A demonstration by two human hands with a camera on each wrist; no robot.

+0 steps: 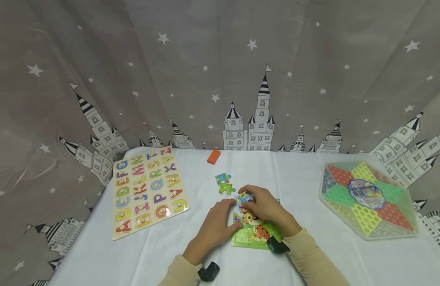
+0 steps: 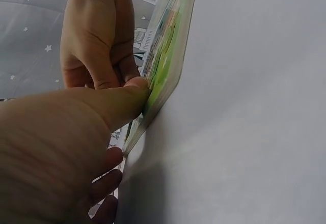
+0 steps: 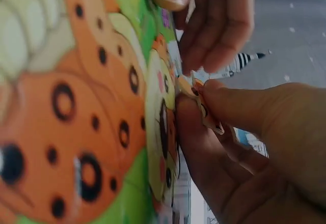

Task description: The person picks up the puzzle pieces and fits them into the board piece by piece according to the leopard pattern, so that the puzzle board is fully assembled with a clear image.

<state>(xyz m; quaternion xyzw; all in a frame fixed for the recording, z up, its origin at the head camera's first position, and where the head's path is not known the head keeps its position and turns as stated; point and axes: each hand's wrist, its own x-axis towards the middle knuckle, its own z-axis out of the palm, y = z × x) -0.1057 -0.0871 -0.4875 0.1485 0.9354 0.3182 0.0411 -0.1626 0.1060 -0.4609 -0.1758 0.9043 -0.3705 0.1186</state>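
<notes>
A jigsaw puzzle board (image 1: pixel 246 238) with a spotted orange cartoon animal on green lies in front of me. Between thumb and fingers my right hand (image 1: pixel 266 204) pinches a puzzle piece (image 3: pixel 205 113), blue and orange, over the board's upper part. The right wrist view shows the piece tilted close to the animal's printed face (image 3: pixel 162 127). My left hand (image 1: pixel 216 224) is at the board's left side, its thumb (image 2: pixel 127 96) resting on the board's edge and its other fingers reaching along the side. Two loose puzzle pieces, one blue-green (image 1: pixel 222 178) and one green (image 1: pixel 226 188), lie just beyond the hands.
To the left is a wooden alphabet board (image 1: pixel 148 190) with colourful letters. A hexagonal Chinese checkers box (image 1: pixel 366 200) lies at the right. An orange block (image 1: pixel 213 157) sits near the table's back edge, before a grey curtain (image 1: pixel 220 79) with castles and stars.
</notes>
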